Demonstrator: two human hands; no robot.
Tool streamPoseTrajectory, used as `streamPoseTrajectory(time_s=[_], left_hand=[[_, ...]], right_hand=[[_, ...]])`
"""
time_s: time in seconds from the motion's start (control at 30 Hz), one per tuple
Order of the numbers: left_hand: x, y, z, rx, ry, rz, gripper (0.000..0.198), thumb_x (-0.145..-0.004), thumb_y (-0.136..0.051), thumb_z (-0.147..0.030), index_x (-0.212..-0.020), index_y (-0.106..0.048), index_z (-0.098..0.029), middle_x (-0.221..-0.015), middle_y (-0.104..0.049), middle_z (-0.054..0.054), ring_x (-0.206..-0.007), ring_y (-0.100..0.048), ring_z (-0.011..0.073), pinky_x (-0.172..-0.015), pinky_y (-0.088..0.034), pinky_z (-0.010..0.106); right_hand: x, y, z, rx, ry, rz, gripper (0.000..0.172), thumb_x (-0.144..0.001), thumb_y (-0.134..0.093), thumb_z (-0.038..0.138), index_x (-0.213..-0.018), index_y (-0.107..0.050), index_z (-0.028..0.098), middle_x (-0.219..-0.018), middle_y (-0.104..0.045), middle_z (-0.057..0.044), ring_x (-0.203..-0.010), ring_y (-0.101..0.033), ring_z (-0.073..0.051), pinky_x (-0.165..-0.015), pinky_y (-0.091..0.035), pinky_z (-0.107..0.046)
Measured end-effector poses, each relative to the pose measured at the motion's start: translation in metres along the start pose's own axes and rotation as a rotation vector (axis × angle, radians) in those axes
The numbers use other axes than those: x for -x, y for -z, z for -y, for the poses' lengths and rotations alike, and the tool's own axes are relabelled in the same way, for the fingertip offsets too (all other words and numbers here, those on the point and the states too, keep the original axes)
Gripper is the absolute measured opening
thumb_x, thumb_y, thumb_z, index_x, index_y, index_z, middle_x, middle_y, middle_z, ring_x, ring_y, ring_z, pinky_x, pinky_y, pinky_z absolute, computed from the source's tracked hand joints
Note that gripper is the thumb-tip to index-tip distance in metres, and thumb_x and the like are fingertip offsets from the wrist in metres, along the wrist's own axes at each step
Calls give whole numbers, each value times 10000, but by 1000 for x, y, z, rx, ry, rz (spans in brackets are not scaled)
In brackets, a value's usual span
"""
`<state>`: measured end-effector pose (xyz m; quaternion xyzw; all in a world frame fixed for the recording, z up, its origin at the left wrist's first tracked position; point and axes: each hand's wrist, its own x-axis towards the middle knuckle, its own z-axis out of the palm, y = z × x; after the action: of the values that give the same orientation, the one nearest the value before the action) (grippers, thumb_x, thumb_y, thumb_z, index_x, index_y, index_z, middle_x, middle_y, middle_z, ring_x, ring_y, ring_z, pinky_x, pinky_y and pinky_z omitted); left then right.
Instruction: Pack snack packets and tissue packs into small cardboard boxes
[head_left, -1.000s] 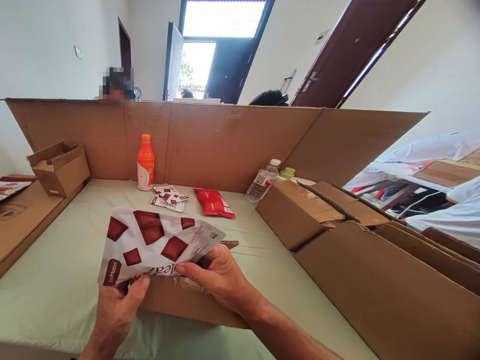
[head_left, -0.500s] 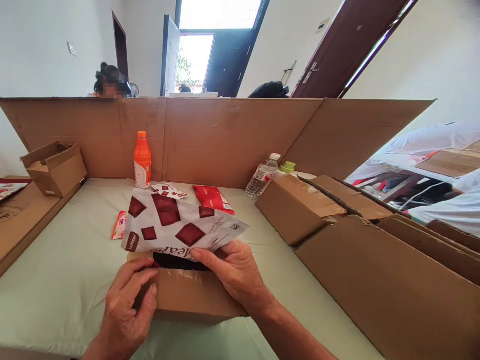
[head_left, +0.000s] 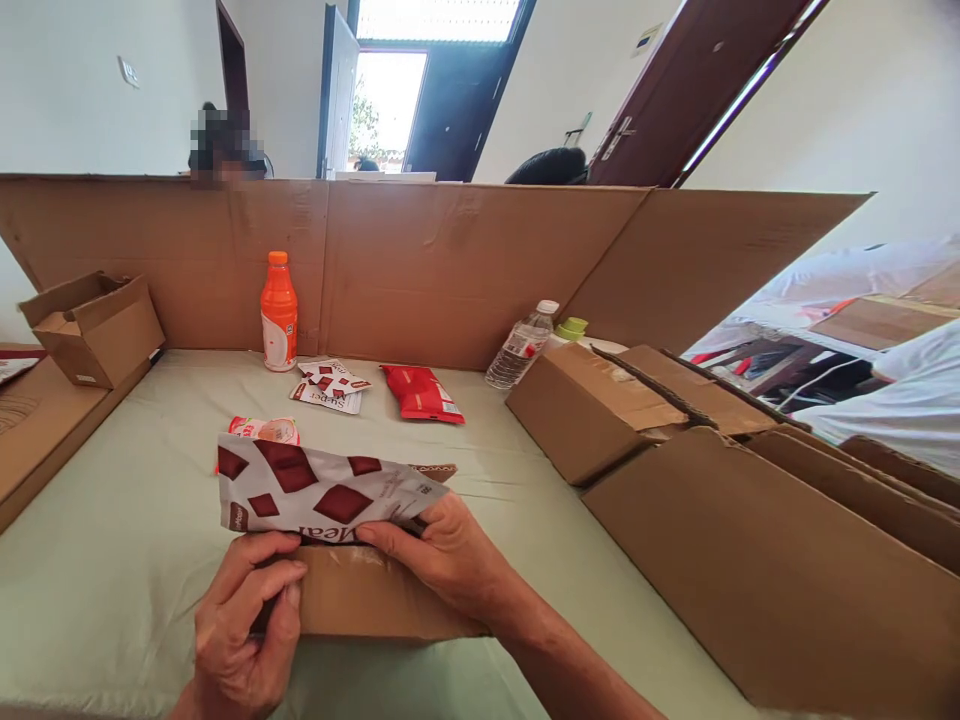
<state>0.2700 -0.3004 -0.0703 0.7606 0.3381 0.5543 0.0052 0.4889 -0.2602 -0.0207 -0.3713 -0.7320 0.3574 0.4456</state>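
A white pouch with dark red squares point(head_left: 322, 492) lies across the top of a small open cardboard box point(head_left: 375, 600) in front of me. My right hand point(head_left: 442, 555) pinches the pouch's near edge at the box rim. Curled fingers of my left hand point(head_left: 244, 620) grip the box's near left corner, just below the pouch. A small red and white packet point(head_left: 264, 430) lies on the pale green table point(head_left: 135, 500) right behind the pouch.
An orange bottle point(head_left: 278, 312), two flat printed sachets point(head_left: 328, 385), a red packet point(head_left: 421, 393) and a clear water bottle point(head_left: 521, 346) stand near a cardboard screen point(head_left: 450, 270). Cardboard boxes point(head_left: 600, 405) crowd the right; a small open box point(head_left: 94, 328) sits left. A person is behind the screen.
The pouch has tipped down from upright to lie flatter over the box opening. My left hand let go of the pouch and took hold of the box corner.
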Motion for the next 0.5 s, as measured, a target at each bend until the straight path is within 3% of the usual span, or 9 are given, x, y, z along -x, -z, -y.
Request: streamPoseTrajectory(time_s=[0.2, 0.5], left_hand=[[3, 1, -1, 16, -5, -6, 214, -905, -534, -24, -1003, -671, -156, -1070, -683, 64, -1004, -664, 110, -903, -546, 179], [11, 3, -3, -6, -36, -12, 233, -892, -528, -13, -1013, -664, -159, -1064, -684, 85, -999, -667, 148, -868, -572, 236]], right_hand=[[5, 0, 1, 143, 68, -92, 136, -878, -643, 242, -854, -775, 218, -856, -804, -17, -755, -731, -181, -733, -572, -266], [12, -5, 5, 123, 24, -78, 134, -859, -627, 252, -855, -756, 216, -863, -802, -18, -759, -725, -186, -732, -580, -259]])
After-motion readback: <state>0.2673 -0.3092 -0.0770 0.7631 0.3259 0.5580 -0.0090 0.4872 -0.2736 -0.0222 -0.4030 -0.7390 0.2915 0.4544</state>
